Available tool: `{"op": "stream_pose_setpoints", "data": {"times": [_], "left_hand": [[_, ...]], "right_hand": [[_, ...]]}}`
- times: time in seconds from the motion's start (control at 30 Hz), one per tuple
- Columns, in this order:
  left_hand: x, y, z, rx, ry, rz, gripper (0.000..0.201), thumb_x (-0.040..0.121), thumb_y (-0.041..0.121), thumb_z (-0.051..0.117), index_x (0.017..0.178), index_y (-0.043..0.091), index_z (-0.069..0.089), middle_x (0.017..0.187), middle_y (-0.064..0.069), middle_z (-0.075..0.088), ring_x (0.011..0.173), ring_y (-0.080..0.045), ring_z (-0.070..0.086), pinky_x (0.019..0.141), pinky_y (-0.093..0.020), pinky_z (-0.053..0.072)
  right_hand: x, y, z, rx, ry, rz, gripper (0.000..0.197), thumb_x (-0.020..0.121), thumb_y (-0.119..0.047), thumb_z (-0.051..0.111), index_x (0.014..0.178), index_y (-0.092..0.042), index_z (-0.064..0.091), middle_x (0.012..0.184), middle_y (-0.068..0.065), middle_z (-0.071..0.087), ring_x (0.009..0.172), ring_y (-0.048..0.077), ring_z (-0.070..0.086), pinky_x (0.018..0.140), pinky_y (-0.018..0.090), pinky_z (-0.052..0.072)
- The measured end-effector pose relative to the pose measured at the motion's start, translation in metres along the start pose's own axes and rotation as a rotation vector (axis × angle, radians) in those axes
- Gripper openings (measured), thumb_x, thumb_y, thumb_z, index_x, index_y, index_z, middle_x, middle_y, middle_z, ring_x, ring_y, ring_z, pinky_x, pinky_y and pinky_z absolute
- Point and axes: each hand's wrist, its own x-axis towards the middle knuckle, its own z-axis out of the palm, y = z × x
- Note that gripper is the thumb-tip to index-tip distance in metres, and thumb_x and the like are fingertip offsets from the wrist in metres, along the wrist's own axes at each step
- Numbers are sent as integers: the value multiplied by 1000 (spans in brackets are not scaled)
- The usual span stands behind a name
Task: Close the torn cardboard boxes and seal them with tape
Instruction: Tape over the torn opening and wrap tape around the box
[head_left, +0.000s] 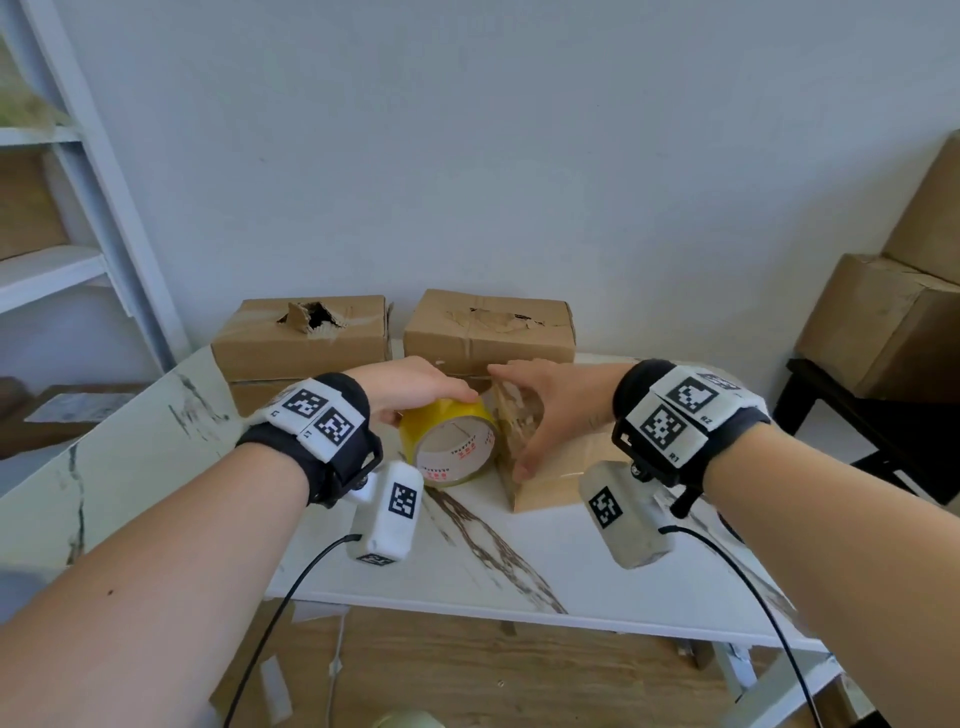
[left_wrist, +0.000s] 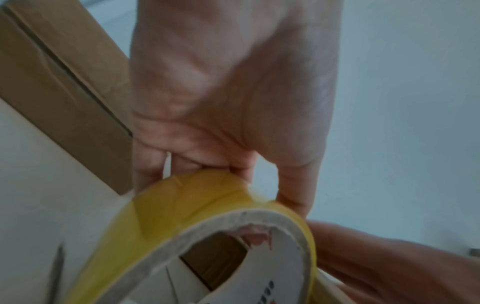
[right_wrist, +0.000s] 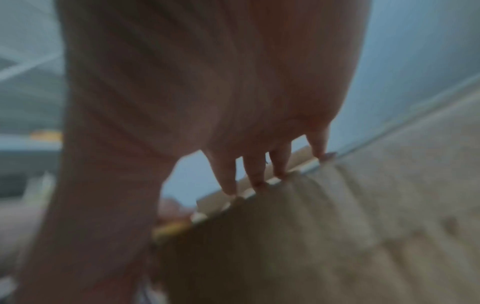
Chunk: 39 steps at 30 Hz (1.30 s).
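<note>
My left hand (head_left: 436, 400) grips a yellow tape roll (head_left: 452, 441) from above, holding it upright on the white marble table (head_left: 519, 561). In the left wrist view its fingers (left_wrist: 221, 164) curl over the roll (left_wrist: 182, 216). Right beside the roll stands a small brown cardboard box (head_left: 561, 483). My right hand (head_left: 540, 410) lies flat over that box's left end, fingers straight and thumb low on the side. In the blurred right wrist view its fingertips (right_wrist: 255, 181) touch the box's far edge (right_wrist: 311, 226). Two torn boxes (head_left: 306, 338) (head_left: 488, 327) stand behind.
The torn boxes stand against the wall, the left one on top of another box. A white shelf unit (head_left: 67, 260) stands at the left. Large stacked cartons (head_left: 883, 322) rest on a black stand (head_left: 857, 415) at the right. Paper scraps lie on the wooden floor below.
</note>
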Motion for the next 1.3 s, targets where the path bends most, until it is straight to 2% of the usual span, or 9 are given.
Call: {"op": "stream_pose_setpoints", "data": {"times": [0.1,0.2,0.27,0.43,0.63,0.83,1.1,1.17,1.3], "left_hand": [[0,2,2,11,4,8,44,84,44,63,115,12,62,111,-8,63,97,-23,59,77,-30,46],[-3,3,-4,72,93,73,37,80,45,65,93,11,69,96,-7,64,86,-22,61,68,-27,42],[-9,9,-15,24,149,123,32,79,44,66,73,13,64,77,-5,62,68,-19,55,60,-26,39],[-27,38,-50,-29,329,215,39,76,46,71,65,10,58,41,4,46,44,-12,43,56,-26,38],[-35,55,-64,410,402,103,50,66,55,75,58,12,50,55,-1,48,52,-17,43,54,-27,31],[-31,51,-51,370,228,77,43,78,54,65,65,13,61,63,-1,61,57,-14,52,60,-27,39],[-21,70,-31,310,67,-32,37,84,50,61,97,16,65,99,-6,68,56,-16,68,43,-18,47],[-19,70,-28,328,54,-42,35,84,48,61,96,16,66,104,-6,68,68,-18,69,48,-20,50],[-21,64,-28,330,14,-43,35,85,48,60,92,15,70,86,-8,75,69,-18,62,55,-23,42]], "right_hand": [[14,-4,10,-228,54,13,125,59,-50,83,151,-33,-1,157,-6,14,145,18,13,116,48,20],[19,-1,7,-60,90,-36,121,56,-38,87,149,-38,8,151,-5,28,138,20,28,112,47,30],[17,3,-1,150,148,-115,119,52,-28,89,146,-40,17,141,-7,41,129,17,41,106,38,39],[7,5,-23,564,281,-268,110,43,-17,86,136,-36,31,123,-7,56,109,4,52,80,4,40],[6,9,-9,770,331,-322,99,42,-12,85,127,-33,39,122,-2,58,113,10,52,92,22,43],[0,25,-3,929,317,-368,99,42,-3,82,127,-33,40,120,-6,58,119,11,49,91,15,40],[-16,42,0,912,338,-325,94,38,-12,85,123,-38,52,126,-4,58,121,8,50,98,17,39],[-20,38,-3,812,359,-281,79,46,-10,86,118,-32,60,119,-5,61,114,9,54,92,12,40],[-22,27,-9,659,348,-238,58,51,-12,90,102,-24,63,93,-1,61,91,18,57,88,32,47]]}}
